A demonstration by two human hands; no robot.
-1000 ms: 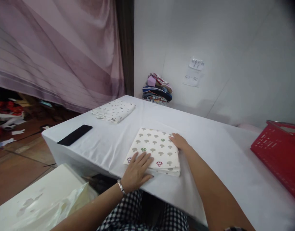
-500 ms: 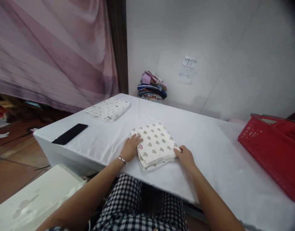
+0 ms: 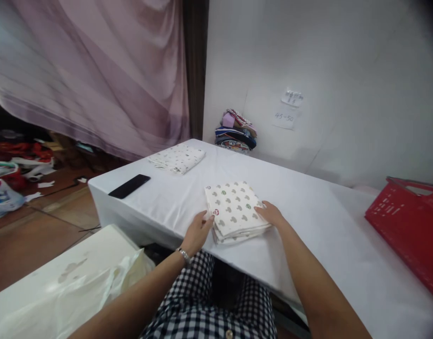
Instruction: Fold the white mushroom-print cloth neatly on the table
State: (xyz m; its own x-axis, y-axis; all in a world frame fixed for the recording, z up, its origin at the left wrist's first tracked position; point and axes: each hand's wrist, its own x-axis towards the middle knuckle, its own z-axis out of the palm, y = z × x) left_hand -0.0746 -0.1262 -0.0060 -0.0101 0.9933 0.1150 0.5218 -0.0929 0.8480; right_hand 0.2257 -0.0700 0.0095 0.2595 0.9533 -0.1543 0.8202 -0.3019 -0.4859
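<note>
A folded white cloth with a mushroom print lies near the front edge of the table covered in white fabric. My left hand touches the cloth's near left corner, fingers together against its edge. Over at the cloth's right side, my right hand rests with fingertips on the top layer. Neither hand lifts the cloth off the table.
A second folded printed cloth and a black phone lie at the table's far left. A red plastic basket stands at the right. Folded clothes are stacked by the wall. A white box with a plastic bag sits at lower left.
The mushroom cloth was turned and squared on the table. My left hand moved from on top of it to its left edge; my right hand shifted to its right side.
</note>
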